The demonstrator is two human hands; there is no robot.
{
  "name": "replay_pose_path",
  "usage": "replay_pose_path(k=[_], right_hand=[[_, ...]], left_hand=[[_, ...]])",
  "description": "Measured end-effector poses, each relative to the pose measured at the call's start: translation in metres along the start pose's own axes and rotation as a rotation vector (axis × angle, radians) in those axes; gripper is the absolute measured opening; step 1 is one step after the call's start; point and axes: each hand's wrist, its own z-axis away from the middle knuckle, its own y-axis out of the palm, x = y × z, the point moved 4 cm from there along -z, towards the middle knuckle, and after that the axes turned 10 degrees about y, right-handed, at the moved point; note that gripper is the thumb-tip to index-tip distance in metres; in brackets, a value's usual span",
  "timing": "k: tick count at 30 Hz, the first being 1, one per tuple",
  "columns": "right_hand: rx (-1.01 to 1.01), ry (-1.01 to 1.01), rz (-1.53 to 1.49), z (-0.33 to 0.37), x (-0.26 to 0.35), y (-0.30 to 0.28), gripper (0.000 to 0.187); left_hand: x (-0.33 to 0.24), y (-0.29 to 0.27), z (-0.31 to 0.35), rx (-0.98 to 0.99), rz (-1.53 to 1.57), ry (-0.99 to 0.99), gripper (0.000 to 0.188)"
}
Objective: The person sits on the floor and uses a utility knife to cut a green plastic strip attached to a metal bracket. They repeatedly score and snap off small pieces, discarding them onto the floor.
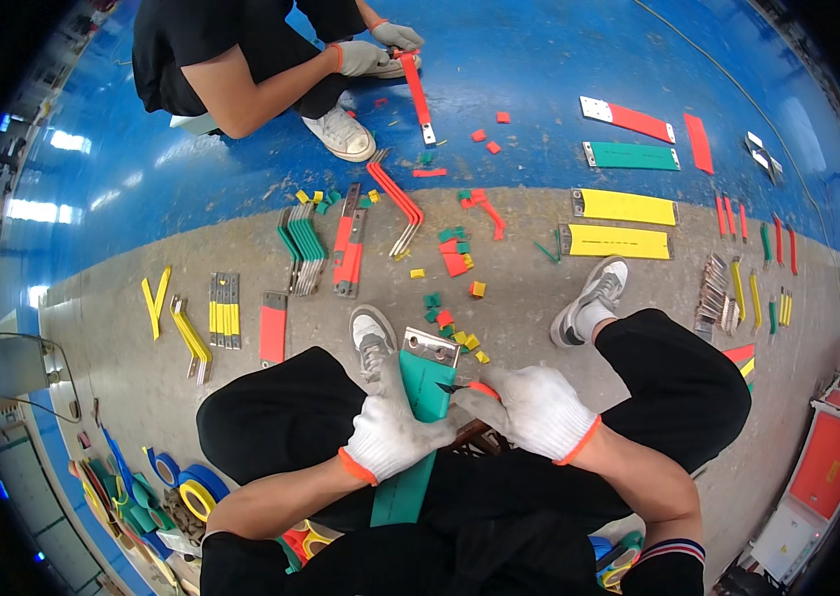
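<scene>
A flat metal busbar in a green sleeve (pixel 424 381) lies lengthwise across my lap, its bare drilled end pointing away from me. My left hand (pixel 390 432), in a white knit glove with an orange cuff, is closed around the green sleeve. In my gloved right hand (pixel 545 412) is a utility knife (pixel 483 389) with a red-orange handle. Its dark blade meets the right edge of the sleeve, just below the bare end. Small green, red and yellow sleeve offcuts (pixel 455 333) lie on the floor beyond my hands.
Opposite me a gloved person (pixel 231 79) squats, holding a red-sleeved bar (pixel 415 94). Yellow-sleeved busbars (pixel 623 241) and a green one (pixel 631 156) lie right of centre. Bent green bars (pixel 305 243) lie left of centre. Tape rolls (pixel 199 492) sit at lower left.
</scene>
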Motion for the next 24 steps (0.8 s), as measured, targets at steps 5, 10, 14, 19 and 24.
replay_pose_path(k=[5,10,14,19,24], right_hand=[[0.015,-0.074,0.006,0.0,0.006,-0.007,0.048],[0.057,-0.06,0.041,0.004,-0.003,-0.004,0.045],[0.037,-0.097,0.025,0.007,0.006,-0.008,0.043],[0.012,-0.171,0.018,0.012,0.01,-0.012,0.042],[0.032,-0.014,0.035,0.004,-0.016,0.007,0.043]], left_hand=[[0.007,0.001,0.0,-0.037,0.123,0.188,0.1],[0.006,0.0,0.002,-0.001,0.244,0.362,0.09],[0.017,0.002,0.0,0.071,0.401,0.382,0.086],[0.013,0.004,0.004,0.27,0.753,0.126,0.097],[0.013,0.008,0.008,0.475,0.992,0.135,0.078]])
